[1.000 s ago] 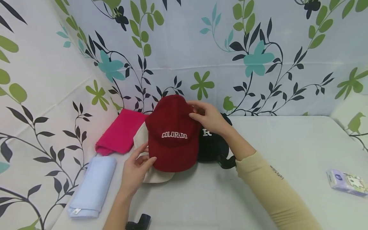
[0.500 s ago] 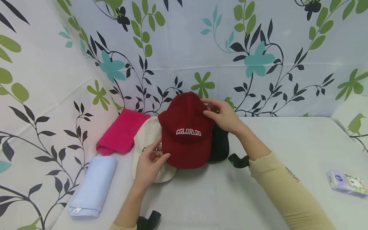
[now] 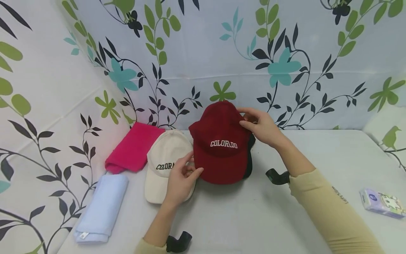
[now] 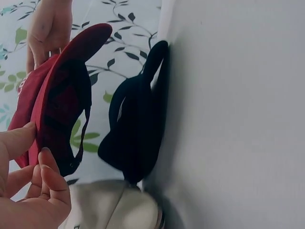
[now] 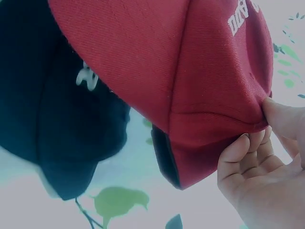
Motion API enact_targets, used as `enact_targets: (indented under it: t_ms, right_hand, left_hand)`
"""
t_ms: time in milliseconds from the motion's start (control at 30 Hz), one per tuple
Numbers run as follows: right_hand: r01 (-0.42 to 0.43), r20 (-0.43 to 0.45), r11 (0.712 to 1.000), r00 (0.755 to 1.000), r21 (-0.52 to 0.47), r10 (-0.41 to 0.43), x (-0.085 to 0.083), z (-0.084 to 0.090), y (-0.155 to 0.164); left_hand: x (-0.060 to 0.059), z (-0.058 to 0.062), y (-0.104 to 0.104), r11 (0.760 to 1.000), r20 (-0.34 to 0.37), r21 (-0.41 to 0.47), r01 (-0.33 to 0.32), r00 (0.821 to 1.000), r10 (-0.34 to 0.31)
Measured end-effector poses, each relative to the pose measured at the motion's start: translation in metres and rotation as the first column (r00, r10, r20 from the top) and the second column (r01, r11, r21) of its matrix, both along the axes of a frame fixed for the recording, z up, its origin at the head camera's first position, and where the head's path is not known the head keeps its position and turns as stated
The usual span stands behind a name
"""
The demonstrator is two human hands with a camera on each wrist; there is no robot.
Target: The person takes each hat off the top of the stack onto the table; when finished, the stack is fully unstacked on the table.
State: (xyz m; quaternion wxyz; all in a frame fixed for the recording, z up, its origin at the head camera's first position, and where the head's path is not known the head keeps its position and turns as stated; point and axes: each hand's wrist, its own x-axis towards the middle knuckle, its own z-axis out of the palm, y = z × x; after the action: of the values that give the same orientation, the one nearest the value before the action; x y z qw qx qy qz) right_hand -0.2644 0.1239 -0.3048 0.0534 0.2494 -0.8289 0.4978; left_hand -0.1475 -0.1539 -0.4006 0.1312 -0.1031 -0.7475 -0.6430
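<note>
1. red cap (image 3: 222, 148): held off the counter (image 3: 285, 211), over the black cap (image 3: 250, 158).
2. left hand (image 3: 182, 181): fingers pinch its brim at 8 o'clock, steadying it.
3. right hand (image 3: 263, 127): fingers grasp its crown at 2 o'clock.
4. cream cap (image 3: 165, 162): lies at 9 o'clock.

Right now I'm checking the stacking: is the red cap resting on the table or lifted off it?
Lifted. Both hands hold the red cap above the black cap, with a gap between them.

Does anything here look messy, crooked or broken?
Nothing looks damaged or spilled. The red Colorado cap is held off the table by both hands, over the black cap, mostly hiding it. The beige cap sits upright beside it.
</note>
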Motion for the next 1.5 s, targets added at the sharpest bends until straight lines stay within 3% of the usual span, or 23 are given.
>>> enact_targets:
  t_ms: [167, 433, 767, 1133, 1267, 1500]
  right_hand:
    - [0.003, 0.01, 1.0, 1.0, 0.007, -0.003, -0.002, -0.001, 0.016]
    - [0.049, 0.014, 0.999, 0.999, 0.014, -0.049, -0.007, -0.004, 0.042]
    - [0.102, 0.027, 0.994, 0.994, 0.026, -0.102, -0.012, -0.004, 0.065]
    - [0.14, 0.087, 0.99, 0.986, 0.033, -0.142, -0.022, -0.008, 0.092]
    - [0.172, 0.08, 0.984, 0.981, 0.053, -0.176, -0.025, -0.008, 0.1]
    - [0.211, 0.098, 0.974, 0.971, 0.078, -0.219, -0.03, -0.009, 0.11]
  left_hand:
    - [-0.005, -0.001, 0.018, 1.0, 0.026, 0.005, -0.01, 1.0, 0.01]
    - [-0.014, -0.004, 0.042, 0.999, -0.007, 0.023, 0.023, 1.0, -0.023]
    - [-0.025, -0.004, 0.068, 0.998, 0.004, 0.056, 0.035, 0.999, -0.035]
    - [-0.036, -0.007, 0.096, 0.994, 0.022, 0.091, 0.062, 0.998, -0.064]
    - [-0.039, -0.008, 0.107, 0.993, 0.047, 0.09, 0.078, 0.995, -0.082]
    - [-0.047, -0.013, 0.126, 0.992, 0.086, 0.113, 0.05, 0.995, -0.06]
